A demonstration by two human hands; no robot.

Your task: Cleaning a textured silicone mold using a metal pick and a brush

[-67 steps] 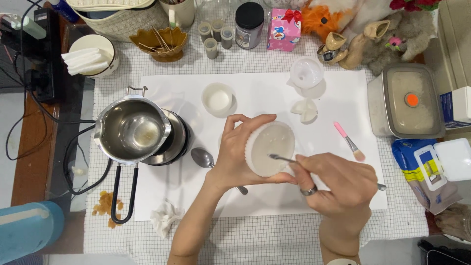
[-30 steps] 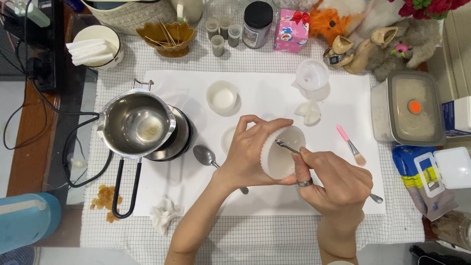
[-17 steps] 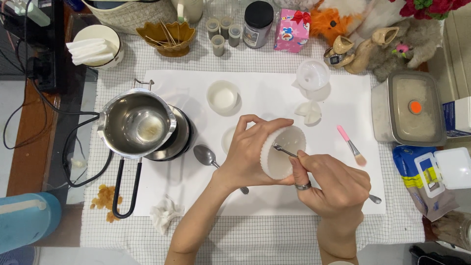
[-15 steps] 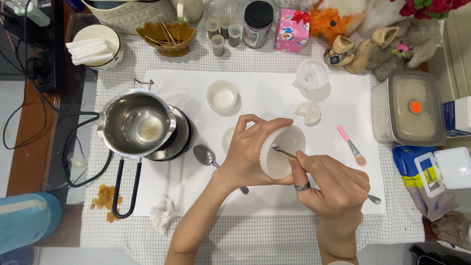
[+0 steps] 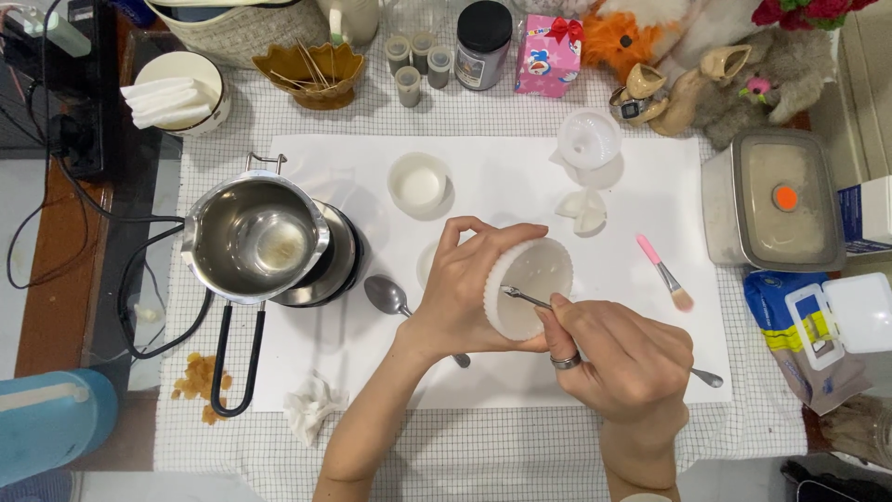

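White fluted mould cup (image 5: 531, 284), tipped on its side with the open mouth up, sits above the white paper sheet (image 5: 502, 177) on the counter (image 5: 446, 446), wrapped in the left hand (image 5: 460, 293). The right hand (image 5: 618, 358) pinches a thin metal tool (image 5: 525, 297), its tip inside the cup. A spoon (image 5: 386, 296) lies just left of the left hand, beside a steel pot (image 5: 255, 240); a pink-handled brush (image 5: 662, 270) lies to the right.

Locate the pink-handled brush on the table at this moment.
In the head view, the pink-handled brush lies on the white sheet, right of the white cup and left of the steel container.
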